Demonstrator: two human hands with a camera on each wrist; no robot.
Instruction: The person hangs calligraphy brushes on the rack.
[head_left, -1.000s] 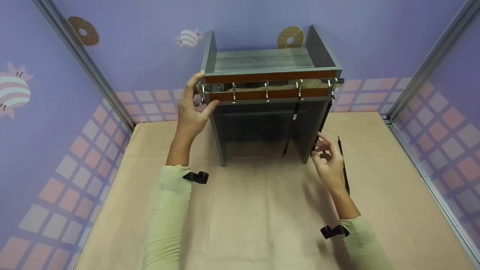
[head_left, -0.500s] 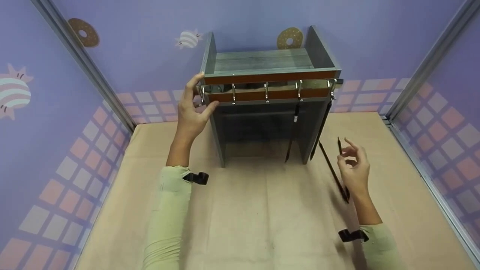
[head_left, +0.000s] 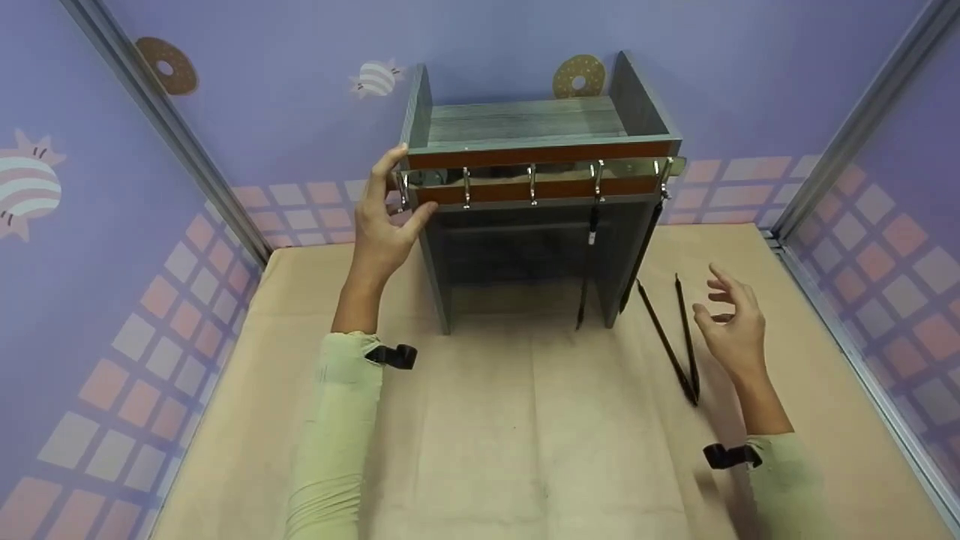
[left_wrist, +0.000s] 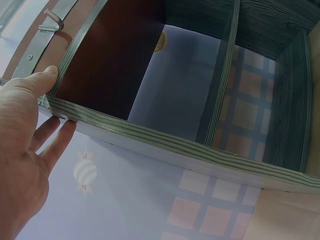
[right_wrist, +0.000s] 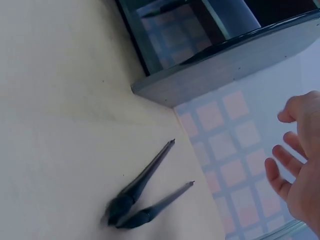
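A grey wooden rack [head_left: 525, 225] with orange-brown front strips stands at the far edge of the table [head_left: 525, 435], against the purple wall. A metal rail of hooks [head_left: 534, 182] runs across its front. The left hand [head_left: 386, 217] grasps the rack's upper left corner: the thumb lies on the front strip and the fingers reach round the side panel, as the left wrist view also shows. Two dark utensils hang from the hooks near the rack's right end; one of them [head_left: 587, 270] reaches down almost to the table. A pair of black tongs [head_left: 675, 337] lies on the table just right of the rack, its arms spread towards the rack. The right hand [head_left: 731, 330] hovers just beside the tongs, released, fingers spread and loosely bent, touching nothing.
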